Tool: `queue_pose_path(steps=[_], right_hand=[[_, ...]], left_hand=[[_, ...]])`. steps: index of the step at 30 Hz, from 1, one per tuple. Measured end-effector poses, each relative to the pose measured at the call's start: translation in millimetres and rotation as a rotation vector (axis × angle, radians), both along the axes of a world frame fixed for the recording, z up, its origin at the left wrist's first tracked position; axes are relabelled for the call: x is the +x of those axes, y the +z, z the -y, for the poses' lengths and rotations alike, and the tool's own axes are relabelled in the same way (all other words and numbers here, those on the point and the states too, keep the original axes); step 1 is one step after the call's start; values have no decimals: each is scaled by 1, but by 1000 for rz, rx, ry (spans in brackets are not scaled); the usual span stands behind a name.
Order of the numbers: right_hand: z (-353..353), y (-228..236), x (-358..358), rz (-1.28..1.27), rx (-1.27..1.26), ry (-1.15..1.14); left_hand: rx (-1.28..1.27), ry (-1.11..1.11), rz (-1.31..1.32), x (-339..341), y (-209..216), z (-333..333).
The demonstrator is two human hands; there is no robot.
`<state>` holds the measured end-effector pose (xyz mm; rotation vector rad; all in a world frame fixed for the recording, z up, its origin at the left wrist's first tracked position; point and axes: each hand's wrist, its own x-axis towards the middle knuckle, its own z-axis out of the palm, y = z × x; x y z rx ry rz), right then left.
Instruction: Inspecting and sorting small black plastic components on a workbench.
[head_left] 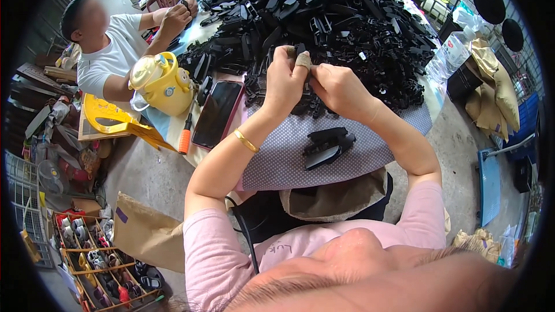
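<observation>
My left hand (pixel 285 84) is closed, its thumb and a finger wrapped in tan tape. A small black plastic part (pixel 300 49) shows between these fingertips; most of it is covered. Right beside it, my right hand (pixel 341 89) is closed with its fingertips against the left hand's fingers. Whatever it pinches is hidden. Both hands are above the near edge of a big heap of black plastic parts (pixel 324 17). A few assembled black clip-like pieces (pixel 328 147) lie on the dotted grey cloth (pixel 277 162) close to me.
Left of my arm lie a phone (pixel 218 114) and an orange-handled screwdriver (pixel 185 133), beside a yellow lidded jug (pixel 167 84). A co-worker (pixel 110 46) handles something dark across the left side. A yellow plastic chair (pixel 115 121), a shoe rack (pixel 101 260) and brown paper bags (pixel 491 89) surround the table.
</observation>
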<state>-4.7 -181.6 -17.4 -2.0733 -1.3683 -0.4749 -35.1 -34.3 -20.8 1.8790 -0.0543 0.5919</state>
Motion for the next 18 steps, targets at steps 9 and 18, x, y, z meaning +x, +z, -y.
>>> queue_pose_path(steps=[9,18], right_hand=[[13,10,15,17,-23,-95],[9,-14,26,224,-337,-160]], left_hand=[[17,-141,-78,-15,13,0],[689,-667,-209,-54,20,11]])
